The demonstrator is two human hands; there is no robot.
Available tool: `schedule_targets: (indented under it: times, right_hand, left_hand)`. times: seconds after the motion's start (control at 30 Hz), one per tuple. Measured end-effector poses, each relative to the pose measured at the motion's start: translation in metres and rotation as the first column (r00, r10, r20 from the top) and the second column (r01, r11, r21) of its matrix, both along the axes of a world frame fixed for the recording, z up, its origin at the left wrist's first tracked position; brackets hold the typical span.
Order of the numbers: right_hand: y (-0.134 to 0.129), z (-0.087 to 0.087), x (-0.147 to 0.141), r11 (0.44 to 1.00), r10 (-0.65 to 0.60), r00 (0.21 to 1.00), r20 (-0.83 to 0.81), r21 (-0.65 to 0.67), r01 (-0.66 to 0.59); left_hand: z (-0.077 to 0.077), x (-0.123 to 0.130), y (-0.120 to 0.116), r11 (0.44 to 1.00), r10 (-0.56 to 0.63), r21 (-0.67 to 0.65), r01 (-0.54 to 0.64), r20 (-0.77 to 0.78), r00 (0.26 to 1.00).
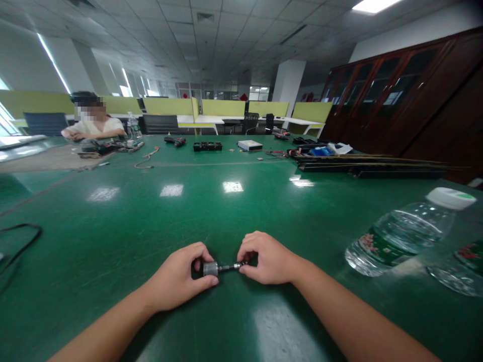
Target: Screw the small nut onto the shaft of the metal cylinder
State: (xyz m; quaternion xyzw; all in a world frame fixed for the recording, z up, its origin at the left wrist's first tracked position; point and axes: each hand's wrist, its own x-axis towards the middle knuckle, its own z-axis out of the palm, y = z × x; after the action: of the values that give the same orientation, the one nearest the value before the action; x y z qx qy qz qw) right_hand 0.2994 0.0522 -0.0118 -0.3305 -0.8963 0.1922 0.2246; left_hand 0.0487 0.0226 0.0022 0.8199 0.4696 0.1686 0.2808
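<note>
While resting low on the glossy green bench (pixel 234 211), left hand (pixel 177 276) closed, grip clamped on the silver end of a small grey metal cylinder (pixel 210 268); thin dark shaft (pixel 228 268) running out of that cylinder toward the right; right hand (pixel 266 259) curled, fingertips (pixel 245 269) pinched shut on the shaft's far tip; farther right, clear plastic water bottle with white cap (pixel 403 234), well apart from both hands; across the bench at far left, seated person in white shirt (pixel 94 125) among scattered parts.

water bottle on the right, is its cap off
No, the water bottle wears its white cap, standing on the green table.
</note>
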Motion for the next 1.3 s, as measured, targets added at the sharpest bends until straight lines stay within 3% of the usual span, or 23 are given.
schedule_targets:
  times: [0.23,0.57,0.97,1.3]
  right_hand:
    - [0.009,0.0,0.016,0.992,-0.076,0.996,-0.035,-0.108,0.072]
    - [-0.003,-0.001,-0.006,0.999,-0.022,0.998,-0.057,-0.03,0.02]
    - [-0.011,-0.01,-0.026,0.986,-0.078,0.984,-0.163,-0.156,0.052]
    - [-0.011,-0.006,-0.021,0.998,0.031,0.992,-0.122,-0.053,-0.038]
  left_hand:
    - [0.001,0.001,-0.001,1.0,0.006,0.004,-0.006,0.002,1.0]
    - [0.0,-0.001,0.0,1.0,0.019,0.003,-0.019,0.017,1.0]
    - [-0.004,0.001,0.002,1.0,-0.002,0.028,0.002,0.016,1.0]
    - [-0.004,0.003,0.005,1.0,-0.01,-0.001,0.01,0.01,1.0]
